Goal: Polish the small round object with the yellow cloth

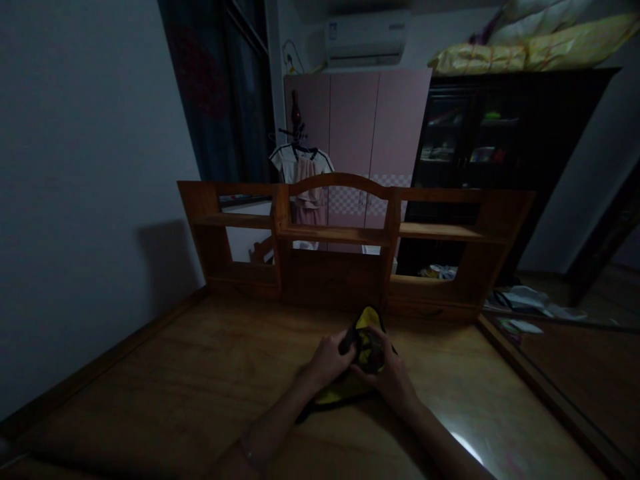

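Observation:
A yellow cloth with a black border lies on the wooden surface, bunched up between my two hands. Its far corner sticks up beyond them. Amid the cloth is a dark, rounded object with yellow patches showing on it; its kind is too dim to make out. My left hand is closed around a dark, handle-like piece on its left side, and I cannot tell whether that is part of the object or folded cloth. Curved round the object's right side, my right hand grips it with thumb and fingers.
A low wooden shelf unit stands along the far edge of the wooden surface. To the left rises a white wall. Beyond are a clothes stand with a shirt, a pink wardrobe and a dark cabinet. A raised ledge borders the right side.

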{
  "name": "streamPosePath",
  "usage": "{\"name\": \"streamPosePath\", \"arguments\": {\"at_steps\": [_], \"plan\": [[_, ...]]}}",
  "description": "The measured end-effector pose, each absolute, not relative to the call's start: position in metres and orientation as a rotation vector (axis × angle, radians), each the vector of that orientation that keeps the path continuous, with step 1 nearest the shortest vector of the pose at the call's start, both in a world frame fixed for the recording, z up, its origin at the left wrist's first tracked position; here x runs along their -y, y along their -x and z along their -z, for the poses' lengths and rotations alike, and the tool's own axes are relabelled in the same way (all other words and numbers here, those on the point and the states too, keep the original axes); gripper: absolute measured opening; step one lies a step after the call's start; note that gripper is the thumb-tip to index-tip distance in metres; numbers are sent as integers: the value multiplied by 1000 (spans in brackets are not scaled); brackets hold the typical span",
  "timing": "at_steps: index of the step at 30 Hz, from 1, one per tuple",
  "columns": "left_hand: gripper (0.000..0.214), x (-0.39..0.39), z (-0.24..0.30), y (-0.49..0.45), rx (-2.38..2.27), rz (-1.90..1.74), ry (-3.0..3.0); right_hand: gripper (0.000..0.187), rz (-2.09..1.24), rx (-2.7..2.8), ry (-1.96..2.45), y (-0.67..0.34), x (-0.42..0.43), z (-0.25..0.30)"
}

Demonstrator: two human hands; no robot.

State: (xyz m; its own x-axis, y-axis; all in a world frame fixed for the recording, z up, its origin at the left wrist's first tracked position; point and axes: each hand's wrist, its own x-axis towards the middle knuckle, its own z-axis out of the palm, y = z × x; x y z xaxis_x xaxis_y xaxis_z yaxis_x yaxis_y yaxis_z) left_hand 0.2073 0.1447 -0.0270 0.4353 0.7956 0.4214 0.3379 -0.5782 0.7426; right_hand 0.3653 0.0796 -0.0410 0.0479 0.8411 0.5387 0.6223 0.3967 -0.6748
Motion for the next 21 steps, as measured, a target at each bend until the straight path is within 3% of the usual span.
{"name": "streamPosePath", "arguments": {"at_steps": [15, 21], "plan": [[27, -142, 31, -206, -1206, -1205, -1994, 87, -263, 1790, 1260, -358, -76, 31], [33, -149, 39, -215, -925, -1244, -1880, 90, -237, 1826, 1270, -363, -77, 29]]}}
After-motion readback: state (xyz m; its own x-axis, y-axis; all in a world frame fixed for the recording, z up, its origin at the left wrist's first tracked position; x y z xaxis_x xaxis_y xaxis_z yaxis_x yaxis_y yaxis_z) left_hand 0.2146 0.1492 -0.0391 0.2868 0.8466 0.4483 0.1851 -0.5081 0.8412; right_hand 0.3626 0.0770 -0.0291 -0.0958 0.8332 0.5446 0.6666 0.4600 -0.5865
